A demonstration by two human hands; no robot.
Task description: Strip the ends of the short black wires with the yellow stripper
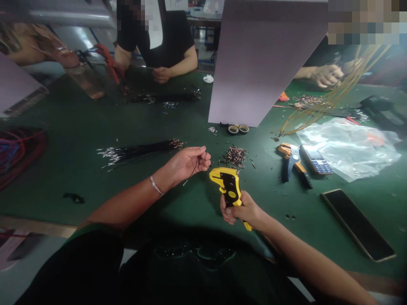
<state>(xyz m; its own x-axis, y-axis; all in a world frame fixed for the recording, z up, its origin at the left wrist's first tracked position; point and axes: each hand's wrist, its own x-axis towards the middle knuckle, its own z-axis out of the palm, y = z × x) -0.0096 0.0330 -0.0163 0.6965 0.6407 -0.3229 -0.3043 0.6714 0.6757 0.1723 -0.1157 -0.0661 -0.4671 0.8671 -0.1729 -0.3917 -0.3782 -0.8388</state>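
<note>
Coiled red and blue wire (pixel 17 156) lies at the edge of the green work mat (pixel 73 127), well left of both hands. Closer to the left hand (pixel 186 164), but not touching it, a bundle of black leads (pixel 140 151) with bare metal ends lies up and to its left. Beyond that bundle, a co-worker in a black T-shirt (pixel 162 40) rests both forearms on the far side of the mat. The left hand, with a metal bangle (pixel 155 185) at its wrist, is closed in a narrow pinch on a thin black wire (pixel 194 170), which hangs below the fingers. Just right of that pinch, the right hand (pixel 241 210) wraps firmly around the handle of a yellow-and-black wire stripper (pixel 229 190), held nearly upright. Directly above this grip lies a heap of copper-coloured terminals (pixel 235 156), with two rolls of tape (pixel 237 129) farther up. Right of the grip are a second wire stripper (pixel 291 163) with orange and dark handles, a keypad mobile phone (pixel 316 159), a clear plastic bag (pixel 348 148) and a black smartphone (pixel 358 224). Up and farther right, another person's hand (pixel 327 75) works near a bunch of yellow wires (pixel 330 93).
</note>
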